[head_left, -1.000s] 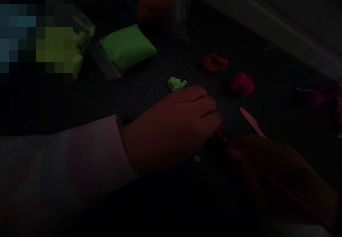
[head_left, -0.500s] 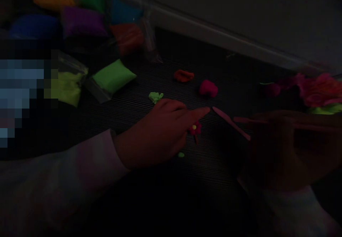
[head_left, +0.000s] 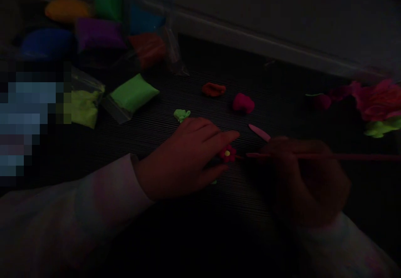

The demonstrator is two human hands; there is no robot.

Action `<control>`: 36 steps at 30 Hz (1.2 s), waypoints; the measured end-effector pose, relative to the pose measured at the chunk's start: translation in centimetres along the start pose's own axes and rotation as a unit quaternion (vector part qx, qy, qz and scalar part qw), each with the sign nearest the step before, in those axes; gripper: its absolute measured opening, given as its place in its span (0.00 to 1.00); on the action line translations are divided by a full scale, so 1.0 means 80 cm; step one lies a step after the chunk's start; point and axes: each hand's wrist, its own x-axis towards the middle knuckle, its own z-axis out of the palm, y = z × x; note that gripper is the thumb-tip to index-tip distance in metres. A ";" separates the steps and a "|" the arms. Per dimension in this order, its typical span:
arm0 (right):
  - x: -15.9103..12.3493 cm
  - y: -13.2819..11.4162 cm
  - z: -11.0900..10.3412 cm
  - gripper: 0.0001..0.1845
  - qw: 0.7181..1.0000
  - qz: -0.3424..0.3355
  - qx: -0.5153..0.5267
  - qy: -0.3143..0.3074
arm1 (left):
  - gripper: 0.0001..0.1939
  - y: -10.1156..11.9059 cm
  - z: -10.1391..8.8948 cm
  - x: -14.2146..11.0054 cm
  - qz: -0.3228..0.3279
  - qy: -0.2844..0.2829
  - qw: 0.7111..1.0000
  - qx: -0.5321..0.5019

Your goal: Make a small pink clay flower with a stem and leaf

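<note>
A small magenta clay flower with a yellow centre sits between the thumb and forefinger of my left hand. Those two fingers grip its left side, which they partly cover; a thin reddish piece sticks out to its right. In my right hand is a long thin pink modelling tool, its flat tip pointing left, just short of the flower. A second pink tool lies on the dark surface behind my right hand, partly covered by it. A light green clay lump lies just beyond my left knuckles.
An orange clay piece and a magenta lump lie farther back. Bags of green clay, yellow clay and several other colours fill the left. A large pink flower lies far right. A pale ledge runs behind.
The view has shifted and widened. My right hand came away from the flower, and now holds the tool with its tip near it. The flower has turned in my left fingers, its reddish piece now pointing right.
</note>
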 end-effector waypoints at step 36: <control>-0.011 0.002 -0.006 0.17 0.991 -0.060 -0.047 -0.108 | 0.13 -0.002 0.004 0.002 0.021 0.005 1.000 0.013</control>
